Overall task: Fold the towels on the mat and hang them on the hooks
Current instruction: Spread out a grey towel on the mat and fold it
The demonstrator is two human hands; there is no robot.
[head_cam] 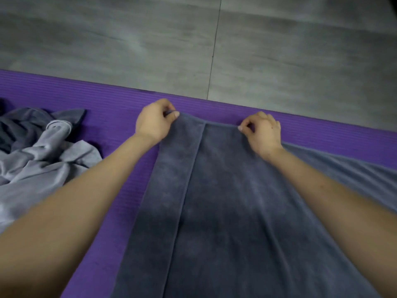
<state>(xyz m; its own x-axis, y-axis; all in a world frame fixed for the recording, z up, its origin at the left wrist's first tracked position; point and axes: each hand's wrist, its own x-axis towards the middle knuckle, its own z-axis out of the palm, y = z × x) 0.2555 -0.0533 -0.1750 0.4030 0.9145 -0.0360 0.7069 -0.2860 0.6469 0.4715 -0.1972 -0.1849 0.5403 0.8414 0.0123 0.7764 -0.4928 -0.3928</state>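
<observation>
Across the middle and lower part of the frame lies a dark grey towel (225, 201). It is spread out on a purple mat (111, 100) that has thin ridges. The towel starts at the bottom edge of the frame and runs up to the far side of the mat. It has 2 layers. The edge of the top layer makes 1 long straight line from the top of the towel down to the bottom of the frame, a bit left of the middle. On the right, the towel goes under the right arm and out toward the right edge of the frame.

2 bare arms reach in from the lower corners. The left hand (153, 120) is at the far left corner of the towel. Its thumb and fingers are curled and pinch that corner. The right hand (263, 131) is at the far edge of the towel, right of the middle. Its thumb and pointer finger pinch the edge, and its other fingers are curled in.

At the left of the frame, a pile of light grey towels (43, 155) lies crumpled on the mat, apart from the dark towel. Past the mat, the upper part of the frame shows a grey floor (107, 39) with 1 thin dark line (214, 50) running up through it.
</observation>
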